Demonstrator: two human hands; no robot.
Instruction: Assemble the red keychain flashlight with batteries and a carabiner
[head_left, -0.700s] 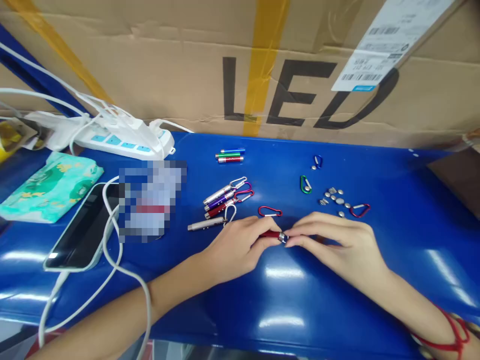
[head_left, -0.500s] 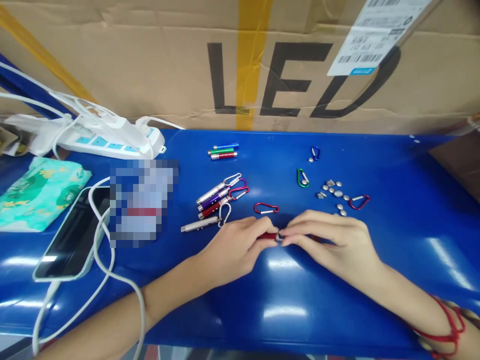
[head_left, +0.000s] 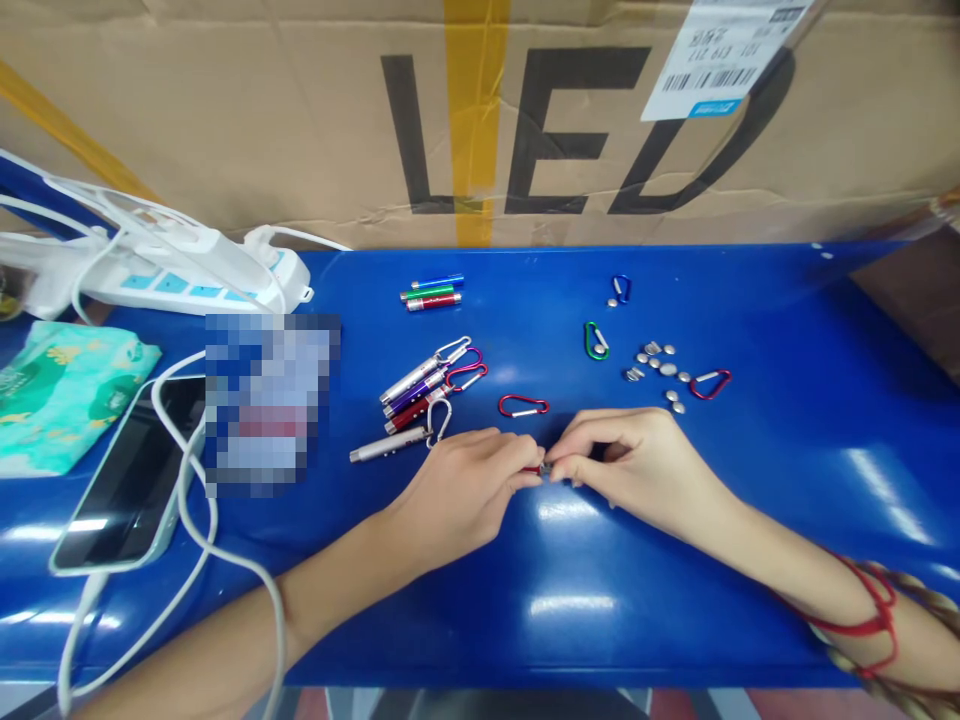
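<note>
Between the fingertips of my left hand point(head_left: 465, 490) is a red penlight point(head_left: 532, 469), mostly hidden by the fingers. My right hand point(head_left: 637, 455) pinches at its small metal end; the exact part is too small to make out. Just beyond the hands lies a red carabiner point(head_left: 523, 412). Left of it, a silver penlight point(head_left: 386, 444) with a carabiner clip lies near my left hand. Behind it are a red penlight point(head_left: 414, 411), a purple penlight point(head_left: 412, 393) and another silver penlight point(head_left: 411, 380), all with clips. Several button cells point(head_left: 667, 369) are scattered beyond my right hand.
Green point(head_left: 589, 343), blue point(head_left: 627, 290) and red carabiners point(head_left: 726, 386) lie at the back right. Clipless penlights point(head_left: 431, 302) sit further back. At left are a phone point(head_left: 124, 490), its white cable point(head_left: 247, 567), a tissue pack point(head_left: 75, 395) and a power strip point(head_left: 187, 290). A cardboard box point(head_left: 322, 130) stands behind.
The view has shifted slightly. Both hands stay together at the red penlight; my right fingers are more curled, and less of the red barrel shows.
</note>
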